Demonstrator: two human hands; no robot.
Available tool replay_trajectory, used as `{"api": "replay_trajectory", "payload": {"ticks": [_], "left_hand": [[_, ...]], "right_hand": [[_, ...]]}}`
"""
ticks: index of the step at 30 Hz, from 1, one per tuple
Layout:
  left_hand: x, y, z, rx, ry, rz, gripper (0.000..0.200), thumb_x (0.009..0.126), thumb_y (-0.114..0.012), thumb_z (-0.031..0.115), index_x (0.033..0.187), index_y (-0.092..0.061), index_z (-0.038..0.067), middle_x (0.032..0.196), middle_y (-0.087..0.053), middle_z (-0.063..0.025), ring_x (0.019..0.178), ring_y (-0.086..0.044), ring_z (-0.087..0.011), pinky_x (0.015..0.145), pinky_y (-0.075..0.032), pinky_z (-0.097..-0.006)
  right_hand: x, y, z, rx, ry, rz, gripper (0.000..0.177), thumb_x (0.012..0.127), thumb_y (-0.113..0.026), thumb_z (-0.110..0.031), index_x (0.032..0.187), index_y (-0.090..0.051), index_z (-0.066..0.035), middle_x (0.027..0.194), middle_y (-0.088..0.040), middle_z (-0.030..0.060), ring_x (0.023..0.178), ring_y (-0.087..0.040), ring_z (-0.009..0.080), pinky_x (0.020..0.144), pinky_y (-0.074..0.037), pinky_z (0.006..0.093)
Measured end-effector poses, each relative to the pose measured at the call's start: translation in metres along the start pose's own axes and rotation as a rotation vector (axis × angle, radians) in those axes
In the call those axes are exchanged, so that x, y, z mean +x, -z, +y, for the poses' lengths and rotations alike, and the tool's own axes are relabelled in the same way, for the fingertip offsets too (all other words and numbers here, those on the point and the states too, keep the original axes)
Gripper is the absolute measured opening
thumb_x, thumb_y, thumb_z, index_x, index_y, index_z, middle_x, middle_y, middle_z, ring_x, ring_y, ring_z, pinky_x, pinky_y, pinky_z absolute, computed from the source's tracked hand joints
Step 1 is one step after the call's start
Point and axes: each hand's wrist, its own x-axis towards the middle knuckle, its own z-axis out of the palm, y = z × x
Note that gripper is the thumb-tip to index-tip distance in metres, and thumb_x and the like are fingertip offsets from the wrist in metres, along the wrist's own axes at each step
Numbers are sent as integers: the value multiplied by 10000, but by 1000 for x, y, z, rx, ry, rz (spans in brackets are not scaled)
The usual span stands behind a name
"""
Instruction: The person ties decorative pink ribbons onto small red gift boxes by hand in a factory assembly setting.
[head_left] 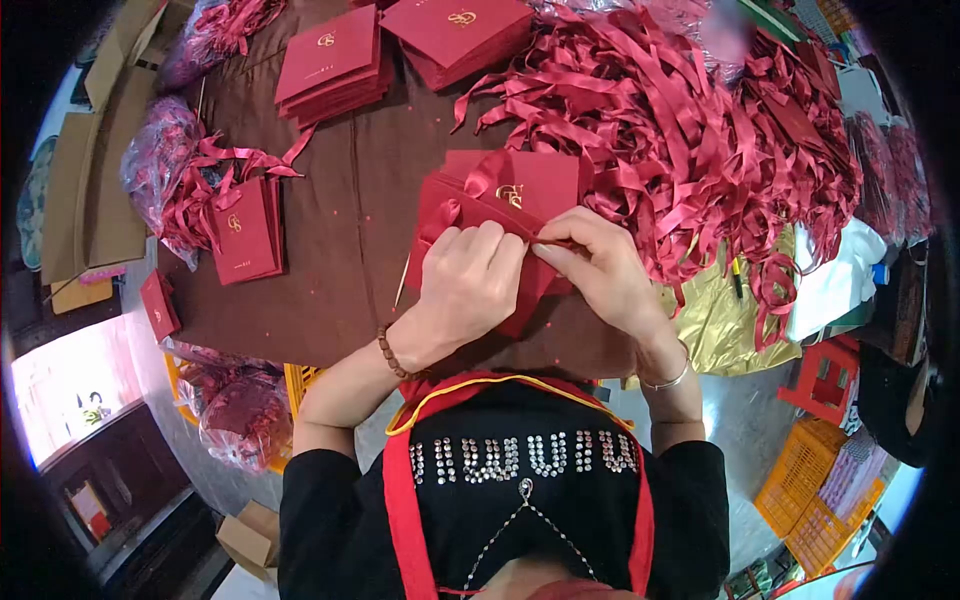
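– What is being held, and where?
– A red bag [478,203], in front of the chest, above the brown cloth [340,230]. Its edge is seemingly being pinched between the right hand's [598,265] thumb and forefinger; the left hand's [465,275] fingers are being curled and pressed together, apparently onto the bag. Their tips are being hidden by the knuckles.
– What is being risked?
– Creasing, probably: thin card is being squeezed, and too hard a pinch could be marking it. The looped ribbon [487,175] could also be getting snagged under the knuckles, and the bag scraped by the thin stick [402,282] beside the left hand.
– And the materials?
– Flat, square-cornered card with gold print is being shown in 2 far stacks [330,60]. Glossy satin strips [640,120] are being heaped in tangles; a gold sheet [725,315] is being seen, crumpled and shiny.
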Motion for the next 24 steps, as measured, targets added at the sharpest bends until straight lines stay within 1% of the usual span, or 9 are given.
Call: {"api": "replay_trajectory", "payload": {"ticks": [4,7,9,11,12,15,17,20,24], "left_hand": [[6,5,2,11,45,2,112,728,-654,108,760,-558,59,705,-504,-45,615,-513,-199,604,-387,-329],[8,16,-1,57,-13,-74,126,727,-662,128,795,-576,65,763,-540,-41,681,-533,-186,654,-381,-332],[10,20,-2,9,7,-85,155,721,-670,150,829,-583,79,821,-548,-47,731,-537,-199,657,-379,-330],[15,25,-2,-10,-5,86,214,696,-686,168,873,-593,93,864,-547,-49,787,-532,-222,674,-376,-337],[16,28,-2,-14,15,131,271,666,-706,195,897,-600,101,906,-552,-40,846,-521,-239,726,-364,-357],[19,40,-5,-12,51,11,314,650,-719,224,915,-604,102,904,-564,-30,888,-517,-234,774,-345,-374],[18,38,-9,-37,40,20,288,648,-719,230,874,-586,111,841,-538,-2,864,-486,-194,753,-301,-389],[20,42,-10,-96,47,-143,213,665,-707,197,801,-566,115,808,-541,-13,837,-485,-194,758,-300,-391],[18,36,-16,-222,48,-115,193,677,-700,191,787,-565,107,793,-542,-10,834,-492,-194,761,-302,-392]], "right_hand": [[2,-1,-1,-29,-133,55,132,792,-630,-61,897,-615,17,849,-607,96,784,-584,201,705,-449,282],[2,3,0,-30,-18,36,133,796,-629,-67,898,-616,17,850,-611,101,783,-589,210,702,-454,285],[2,4,-5,-30,-25,35,137,788,-634,-64,899,-616,15,857,-614,111,779,-599,227,701,-465,299],[3,6,-8,-72,78,21,137,779,-635,-52,897,-620,15,863,-617,121,790,-609,244,707,-475,313],[2,6,-11,-71,75,22,137,779,-635,-52,897,-620,15,863,-617,121,790,-609,244,707,-475,313],[0,4,-17,-78,113,16,131,779,-632,-49,891,-622,17,870,-620,130,808,-614,258,719,-482,322],[-1,2,-20,-128,138,49,122,779,-631,-42,885,-625,20,873,-620,129,809,-615,257,712,-486,318],[-3,-3,-21,-141,144,65,129,773,-638,-36,889,-623,20,873,-619,129,804,-615,257,701,-489,316],[-4,-3,-22,-139,146,99,152,768,-644,-34,911,-622,14,871,-615,125,788,-612,261,685,-489,314]]}}
